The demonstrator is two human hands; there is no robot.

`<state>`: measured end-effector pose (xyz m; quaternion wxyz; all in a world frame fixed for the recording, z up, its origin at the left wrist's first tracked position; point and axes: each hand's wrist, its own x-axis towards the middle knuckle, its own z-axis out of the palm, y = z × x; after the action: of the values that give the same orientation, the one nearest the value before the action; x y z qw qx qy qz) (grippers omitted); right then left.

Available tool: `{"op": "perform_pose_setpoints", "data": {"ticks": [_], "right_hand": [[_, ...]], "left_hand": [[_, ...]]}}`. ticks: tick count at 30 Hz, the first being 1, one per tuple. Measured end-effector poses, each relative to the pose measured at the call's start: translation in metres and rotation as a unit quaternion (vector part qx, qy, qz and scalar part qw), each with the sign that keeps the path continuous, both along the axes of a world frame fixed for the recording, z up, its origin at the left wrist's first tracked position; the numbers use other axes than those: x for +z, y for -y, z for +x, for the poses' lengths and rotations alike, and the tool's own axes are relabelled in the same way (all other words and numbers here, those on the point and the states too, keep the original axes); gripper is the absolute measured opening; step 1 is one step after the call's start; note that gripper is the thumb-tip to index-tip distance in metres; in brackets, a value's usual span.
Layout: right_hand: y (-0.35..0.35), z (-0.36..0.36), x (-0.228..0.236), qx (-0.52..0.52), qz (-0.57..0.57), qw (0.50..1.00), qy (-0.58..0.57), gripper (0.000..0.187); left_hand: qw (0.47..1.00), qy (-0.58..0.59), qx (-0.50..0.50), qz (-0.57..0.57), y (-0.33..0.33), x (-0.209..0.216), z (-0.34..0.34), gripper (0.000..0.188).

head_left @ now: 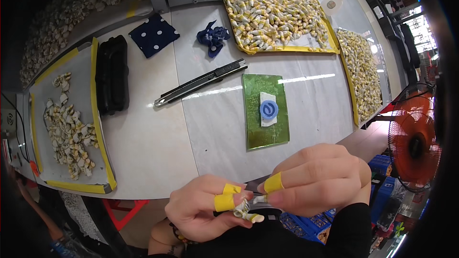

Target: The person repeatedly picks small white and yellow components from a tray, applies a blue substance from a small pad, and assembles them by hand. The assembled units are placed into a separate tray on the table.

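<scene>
- A pale marbled table (143,148) fills the middle of the scene; clock directions run from the hands at its near edge, twelve straight ahead.
- Left hand (198,208): thumb and fingers pinch a white-and-yellow piece (246,211); yellow bands (224,203) wrap two fingers.
- Right hand (322,177): thumb and forefinger grip a small pale piece (260,199), just beside the other; I cannot tell whether the two touch.
- Twelve o'clock, near: a green plate (263,136) bears a white pad (267,123) with a blue disc (269,110) on it.
- Eleven: a utility knife (201,83) lies slantwise; farther out, a spotted navy cloth (153,36).
- Twelve, far: a yellow-edged tray (291,49) heaped with white-and-yellow pieces.
- Between one and two: a second heaped tray (349,86).
- Ten: a grey tray (81,88) with a looser scatter of pieces; a black container (112,74) lies beside its right edge.
- Just past two, off the table: an orange fan (415,138).
</scene>
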<state>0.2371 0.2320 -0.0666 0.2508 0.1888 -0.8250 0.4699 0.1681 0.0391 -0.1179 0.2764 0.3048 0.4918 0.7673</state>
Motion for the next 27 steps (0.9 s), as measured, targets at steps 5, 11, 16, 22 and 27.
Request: {"op": "perform_pose_setpoints", "data": {"ticks": [5, 11, 16, 22, 27], "right_hand": [[-0.002, -0.002, 0.004, 0.044, -0.013, 0.999, -0.005, 0.009], [0.000, -0.002, 0.000, 0.053, -0.024, 0.998, -0.006, 0.006], [0.002, -0.002, -0.001, 0.058, -0.061, 0.996, 0.029, 0.005], [0.002, -0.005, -0.001, 0.095, -0.071, 0.992, 0.050, 0.006], [0.001, -0.007, 0.002, 0.094, -0.068, 0.992, 0.056, 0.007]], "left_hand": [[0.999, -0.038, -0.002, -0.019, 0.000, 0.000, 0.000, 0.028], [0.995, -0.097, -0.023, -0.002, -0.006, 0.002, -0.006, 0.022], [0.975, -0.221, -0.007, -0.029, -0.011, 0.009, -0.016, 0.024], [0.969, -0.246, 0.000, -0.027, -0.003, 0.017, -0.018, 0.032], [0.956, -0.288, 0.039, -0.038, -0.004, 0.018, -0.015, 0.028]]}}
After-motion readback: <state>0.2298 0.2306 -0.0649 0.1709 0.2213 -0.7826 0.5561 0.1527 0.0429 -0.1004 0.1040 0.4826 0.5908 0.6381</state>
